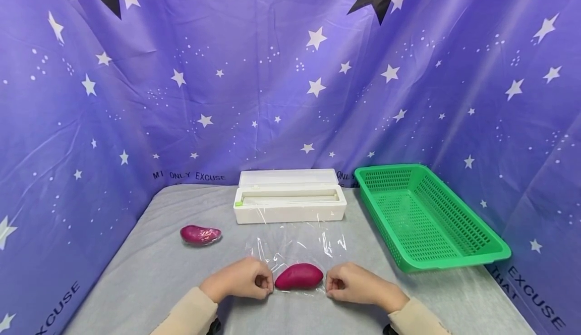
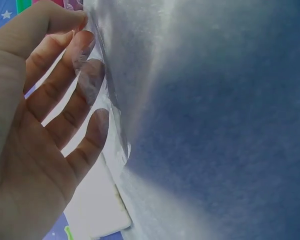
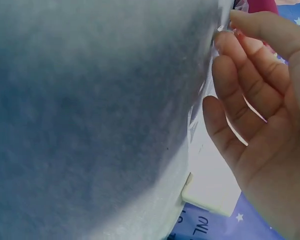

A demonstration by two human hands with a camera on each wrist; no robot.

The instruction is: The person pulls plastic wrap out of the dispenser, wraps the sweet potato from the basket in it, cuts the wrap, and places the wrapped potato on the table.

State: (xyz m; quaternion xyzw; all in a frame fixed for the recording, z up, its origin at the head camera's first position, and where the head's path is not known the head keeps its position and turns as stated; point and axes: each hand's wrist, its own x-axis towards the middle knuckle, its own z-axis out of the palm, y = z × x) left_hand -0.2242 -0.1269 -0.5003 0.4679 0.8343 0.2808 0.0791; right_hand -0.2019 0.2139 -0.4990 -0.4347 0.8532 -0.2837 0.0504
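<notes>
A purple-red sweet potato (image 1: 298, 277) lies on clear plastic wrap (image 1: 290, 244) in front of me. The wrap runs toward me from a white wrap dispenser (image 1: 290, 215), whose lid (image 1: 288, 177) is raised. On the sweet potato's left, my left hand (image 1: 245, 278) pinches the wrap between thumb and forefinger; the film lies against its other fingers (image 2: 92, 82) in the left wrist view. My right hand (image 1: 356, 283) pinches the wrap's edge on the other side, its remaining fingers (image 3: 225, 75) loosely bent in the right wrist view.
Farther left lies another sweet potato (image 1: 199, 235) covered in shiny film. A green plastic basket (image 1: 458, 263) with slotted walls stands at the right. Grey cloth (image 1: 150, 274) covers the table, and a purple star-patterned curtain (image 1: 272, 98) encloses its back and sides.
</notes>
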